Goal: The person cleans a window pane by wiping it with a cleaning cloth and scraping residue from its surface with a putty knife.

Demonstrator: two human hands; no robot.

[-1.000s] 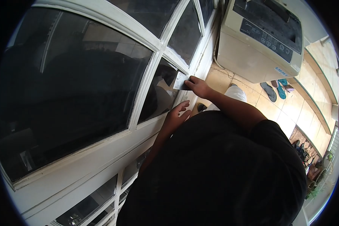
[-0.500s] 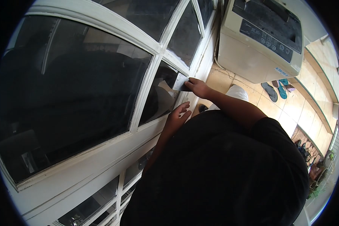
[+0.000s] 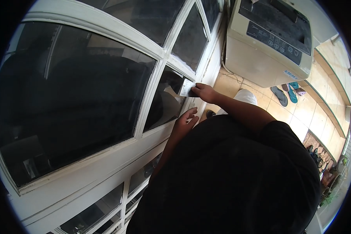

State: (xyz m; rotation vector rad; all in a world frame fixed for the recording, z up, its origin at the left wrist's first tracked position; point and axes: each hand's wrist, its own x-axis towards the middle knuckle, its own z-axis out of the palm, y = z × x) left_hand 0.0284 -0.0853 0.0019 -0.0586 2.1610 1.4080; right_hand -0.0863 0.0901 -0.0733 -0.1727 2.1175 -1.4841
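A small flat piece with a whitish, marked face [image 3: 187,87] lies at the small window pane [image 3: 165,97], near the pane's right edge. My right hand [image 3: 203,93] is closed on its right end, fingers pinched. Lower down, my left hand [image 3: 187,119] is beside the white window frame [image 3: 152,102], fingers apart and slightly curled, with nothing seen in it. Whether the flat piece touches the glass cannot be made out. A pale reflection shows in the dark glass to its left.
A washing machine [image 3: 261,54] stands at the upper right, with a hose beside it. Grey flip-flop [image 3: 279,96] and teal sandals [image 3: 293,93] lie on the tiled floor [image 3: 296,111]. Tiled steps run along the right. Large dark pane [image 3: 74,97] fills the left.
My right hand and the flat piece have shifted slightly down in view. My left hand has moved very slightly downward, its fingers still apart.
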